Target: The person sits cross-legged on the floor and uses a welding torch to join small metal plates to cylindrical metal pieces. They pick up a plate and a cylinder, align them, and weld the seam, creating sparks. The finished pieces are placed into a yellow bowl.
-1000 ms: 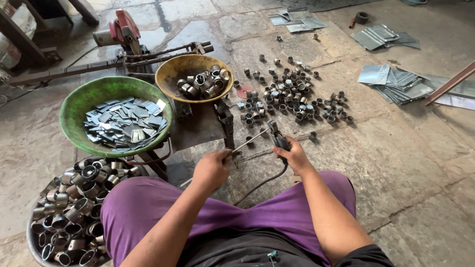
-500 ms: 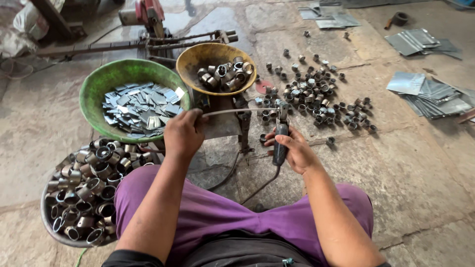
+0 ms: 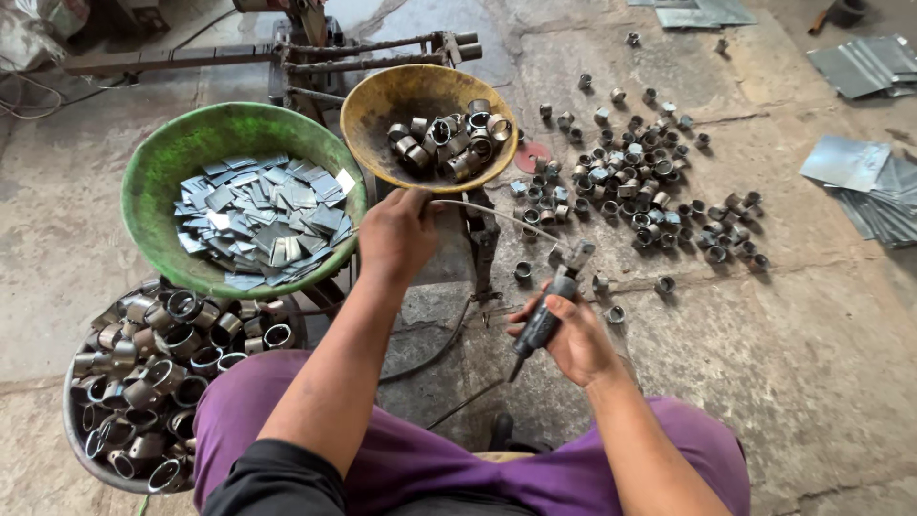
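Observation:
My left hand [image 3: 396, 234] is raised at the near rim of the yellow bowl [image 3: 374, 113] of metal rings and grips one end of a thin welding rod [image 3: 497, 215]. The rod slants down to the right into a black-handled electrode holder [image 3: 546, 311], which my right hand [image 3: 573, 334] grips low over the floor. A black cable [image 3: 435, 354] trails from the holder toward my lap. A small metal stand [image 3: 478, 244] sits just beneath the rod.
A green bowl [image 3: 162, 158] of small flat metal plates sits left. A grey basin [image 3: 76, 435] of metal rings lies by my left knee. Several loose rings [image 3: 630, 177] litter the concrete floor, with sheet-metal pieces [image 3: 864, 186] at right and a metal frame [image 3: 373, 48] behind.
My left hand has moved up and left toward the yellow bowl, swinging the rod with it. My right hand stays low on the holder. The view has tilted down and closer.

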